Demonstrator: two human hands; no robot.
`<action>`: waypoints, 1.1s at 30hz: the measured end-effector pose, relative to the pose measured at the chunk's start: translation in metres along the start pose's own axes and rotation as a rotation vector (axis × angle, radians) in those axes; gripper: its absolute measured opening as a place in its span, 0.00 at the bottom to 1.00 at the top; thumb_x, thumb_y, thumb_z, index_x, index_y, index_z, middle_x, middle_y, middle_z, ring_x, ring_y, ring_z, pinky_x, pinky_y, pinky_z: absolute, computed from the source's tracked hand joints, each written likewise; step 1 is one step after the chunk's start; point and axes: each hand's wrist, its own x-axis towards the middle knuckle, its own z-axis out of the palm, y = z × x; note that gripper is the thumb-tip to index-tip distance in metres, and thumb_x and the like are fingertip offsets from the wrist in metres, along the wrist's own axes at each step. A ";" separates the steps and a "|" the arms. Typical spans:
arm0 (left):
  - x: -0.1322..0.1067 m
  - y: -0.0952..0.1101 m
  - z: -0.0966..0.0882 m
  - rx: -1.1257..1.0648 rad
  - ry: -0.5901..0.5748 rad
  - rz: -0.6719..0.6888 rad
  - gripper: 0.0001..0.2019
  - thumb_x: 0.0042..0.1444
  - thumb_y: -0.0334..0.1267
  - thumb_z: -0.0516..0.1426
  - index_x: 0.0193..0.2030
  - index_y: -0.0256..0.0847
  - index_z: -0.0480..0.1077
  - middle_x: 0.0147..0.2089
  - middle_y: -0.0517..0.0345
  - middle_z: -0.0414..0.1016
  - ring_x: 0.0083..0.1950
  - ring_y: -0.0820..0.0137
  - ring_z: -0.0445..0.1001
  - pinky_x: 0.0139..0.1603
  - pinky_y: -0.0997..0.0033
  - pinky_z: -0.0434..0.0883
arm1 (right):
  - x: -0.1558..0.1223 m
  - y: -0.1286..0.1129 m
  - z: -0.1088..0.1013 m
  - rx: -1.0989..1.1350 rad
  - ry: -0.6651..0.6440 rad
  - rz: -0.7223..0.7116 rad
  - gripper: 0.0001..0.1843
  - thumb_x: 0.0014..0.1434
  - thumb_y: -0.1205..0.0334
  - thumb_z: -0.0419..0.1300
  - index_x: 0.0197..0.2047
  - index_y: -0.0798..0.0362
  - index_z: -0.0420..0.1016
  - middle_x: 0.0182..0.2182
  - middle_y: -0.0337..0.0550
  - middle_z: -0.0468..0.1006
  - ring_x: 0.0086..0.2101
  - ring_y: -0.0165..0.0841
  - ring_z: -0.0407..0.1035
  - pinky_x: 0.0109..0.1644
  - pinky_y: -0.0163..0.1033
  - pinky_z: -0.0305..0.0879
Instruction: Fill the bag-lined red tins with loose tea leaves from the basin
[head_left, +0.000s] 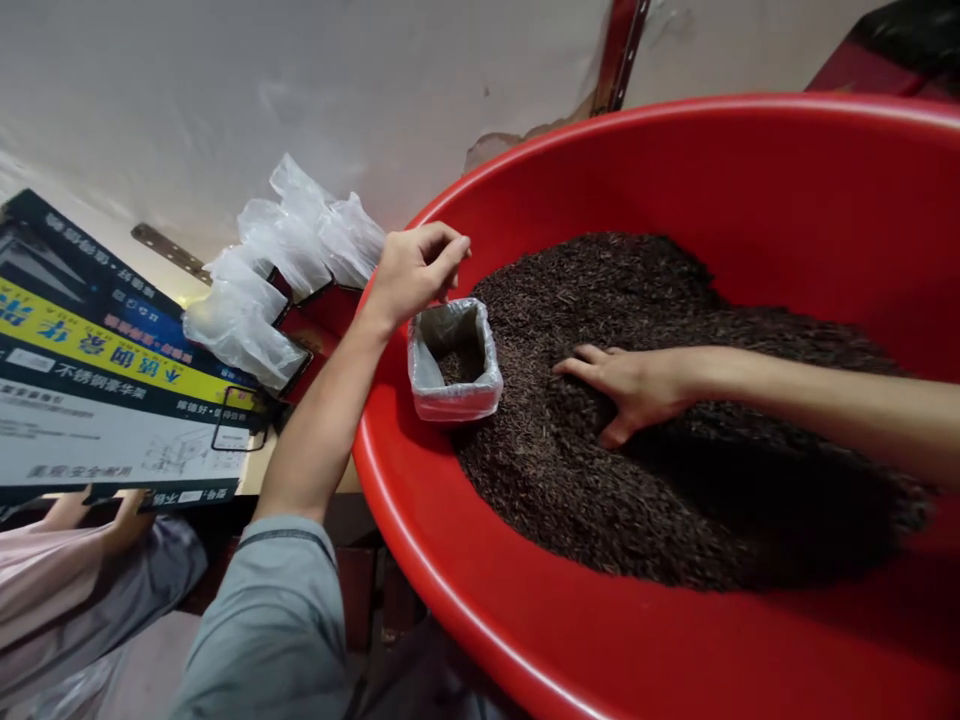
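Observation:
A large red tub [420, 540] holds a heap of dark, dry, loose leaves [570, 510] that look like tea. My right hand [637, 390] reaches in from the right and rests on the heap, palm down with fingers spread, its fingertips partly among the leaves. At the tub's left side stands a small box [457, 400] lined with a clear plastic bag, with some dark leaves at its bottom. Just above the far rim of this box is my left hand [424, 265], its fingers curled together. Whether anything is pinched in them is hidden.
Left of the tub stand several boxes with clear plastic bags [255, 320] sticking up from them. A large printed carton [112, 370] is farther left, with another person's arm [124, 520] below it. Behind the tub is a pale wall [375, 80] with a red metal post [619, 60].

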 end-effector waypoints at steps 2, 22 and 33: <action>0.000 0.000 0.000 0.012 -0.016 -0.013 0.14 0.70 0.45 0.57 0.35 0.40 0.72 0.22 0.65 0.73 0.20 0.79 0.69 0.24 0.80 0.66 | -0.002 -0.006 0.001 -0.023 0.018 -0.009 0.59 0.43 0.52 0.73 0.76 0.50 0.59 0.68 0.62 0.65 0.57 0.60 0.74 0.59 0.59 0.72; -0.001 0.009 -0.002 0.004 0.012 -0.102 0.11 0.68 0.41 0.57 0.34 0.41 0.73 0.24 0.62 0.74 0.23 0.76 0.71 0.28 0.76 0.69 | -0.015 -0.047 -0.034 0.039 0.496 -0.037 0.33 0.45 0.61 0.69 0.57 0.48 0.77 0.49 0.46 0.80 0.45 0.46 0.77 0.48 0.46 0.73; 0.010 -0.030 -0.011 0.034 0.139 -0.255 0.13 0.63 0.38 0.58 0.27 0.41 0.69 0.19 0.62 0.67 0.29 0.71 0.73 0.33 0.75 0.72 | 0.005 -0.130 -0.110 0.206 0.699 -0.330 0.27 0.42 0.62 0.74 0.48 0.49 0.79 0.40 0.42 0.77 0.44 0.44 0.72 0.48 0.45 0.69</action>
